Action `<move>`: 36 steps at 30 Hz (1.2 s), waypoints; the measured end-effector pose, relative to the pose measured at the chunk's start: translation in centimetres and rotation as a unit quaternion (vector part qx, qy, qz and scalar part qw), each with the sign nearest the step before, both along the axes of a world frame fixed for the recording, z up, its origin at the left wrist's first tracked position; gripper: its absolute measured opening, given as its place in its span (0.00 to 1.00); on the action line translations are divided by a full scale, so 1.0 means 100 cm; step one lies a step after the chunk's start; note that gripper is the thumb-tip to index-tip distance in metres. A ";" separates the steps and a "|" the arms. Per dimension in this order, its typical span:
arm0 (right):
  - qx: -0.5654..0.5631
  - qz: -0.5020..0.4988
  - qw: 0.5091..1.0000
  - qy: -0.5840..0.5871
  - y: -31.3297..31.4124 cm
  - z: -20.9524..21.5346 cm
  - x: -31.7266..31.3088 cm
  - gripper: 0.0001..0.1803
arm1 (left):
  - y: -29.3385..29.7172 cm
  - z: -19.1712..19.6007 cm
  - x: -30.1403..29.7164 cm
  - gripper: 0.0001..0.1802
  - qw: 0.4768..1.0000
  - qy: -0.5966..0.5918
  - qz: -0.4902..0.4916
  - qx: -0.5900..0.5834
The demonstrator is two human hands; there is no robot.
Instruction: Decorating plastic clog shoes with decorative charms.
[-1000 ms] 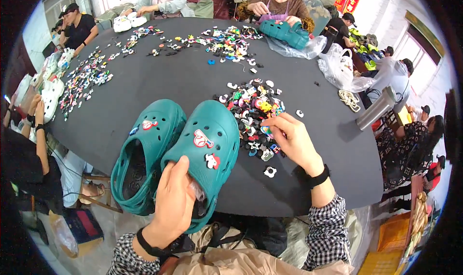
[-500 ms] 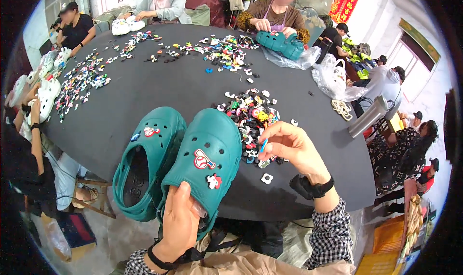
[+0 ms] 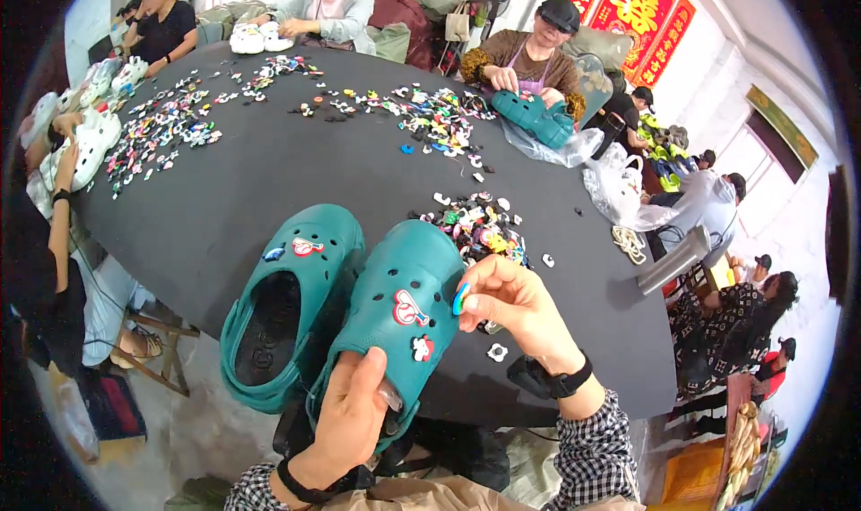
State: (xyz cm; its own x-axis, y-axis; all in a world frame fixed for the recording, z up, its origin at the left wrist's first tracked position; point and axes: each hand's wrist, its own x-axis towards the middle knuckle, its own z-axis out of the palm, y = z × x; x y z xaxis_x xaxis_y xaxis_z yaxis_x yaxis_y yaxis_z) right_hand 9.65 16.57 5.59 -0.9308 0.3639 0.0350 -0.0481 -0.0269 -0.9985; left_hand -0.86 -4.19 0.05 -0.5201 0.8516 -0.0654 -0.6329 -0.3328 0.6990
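My left hand (image 3: 345,412) grips the right-hand green clog (image 3: 417,264) at its opening, thumb on top and fingers inside. That clog carries a bat-and-ball charm (image 3: 410,308) and a small red-and-white charm (image 3: 422,348); several of its holes are bare. Between thumb and forefinger my right hand (image 3: 513,307) pinches a small blue-edged shoe charm (image 3: 460,298), close to the clog's right side. The other green clog (image 3: 336,233) lies alongside on the left, bearing a bat-and-ball charm (image 3: 307,246) and a blue charm (image 3: 273,254).
A heap of mixed charms (image 3: 480,224) lies just beyond my right hand on the dark table (image 3: 269,166). More charms (image 3: 166,130) spread across the far side. A steel tumbler (image 3: 674,260) stands at the right edge. Across the table a person handles another green clog (image 3: 535,116).
My right hand has brought the charm down and left to the clog's side, turning it so more of it shows. The clogs appear shifted slightly right and down as the view moved.
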 end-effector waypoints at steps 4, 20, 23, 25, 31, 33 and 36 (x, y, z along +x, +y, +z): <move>0.064 -0.032 0.997 0.000 -0.009 0.006 -0.005 0.07 | -0.001 0.002 0.000 0.26 1.000 0.005 -0.010 -0.003; 0.489 0.070 0.869 0.005 -0.003 0.046 -0.032 0.05 | -0.005 0.000 0.003 0.27 0.999 -0.054 0.004 -0.001; 0.491 0.087 0.867 -0.016 0.000 0.053 -0.033 0.05 | -0.004 0.001 0.004 0.26 1.000 -0.016 -0.002 -0.017; 0.481 0.089 0.872 -0.027 0.004 0.055 -0.035 0.05 | -0.003 -0.001 0.003 0.26 1.000 -0.011 -0.002 0.005; 0.597 0.064 0.800 0.008 0.016 0.064 -0.042 0.34 | -0.004 -0.006 0.005 0.27 0.999 -0.034 0.011 0.008; 0.576 0.064 0.805 -0.124 0.028 0.060 -0.047 0.58 | -0.005 -0.007 0.005 0.27 0.999 -0.030 0.013 0.008; 0.463 0.156 0.857 -0.166 0.046 0.045 -0.061 0.65 | -0.006 -0.007 0.005 0.27 1.000 -0.025 0.015 0.000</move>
State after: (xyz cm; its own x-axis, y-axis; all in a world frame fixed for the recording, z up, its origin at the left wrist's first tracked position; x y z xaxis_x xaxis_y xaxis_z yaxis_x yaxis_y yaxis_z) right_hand 3.56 21.18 10.04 -0.9923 0.0555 -0.1105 0.1080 0.8244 -0.5556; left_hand -0.31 -4.80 -0.62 -0.5418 0.8355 -0.0918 -0.6561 -0.3521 0.6676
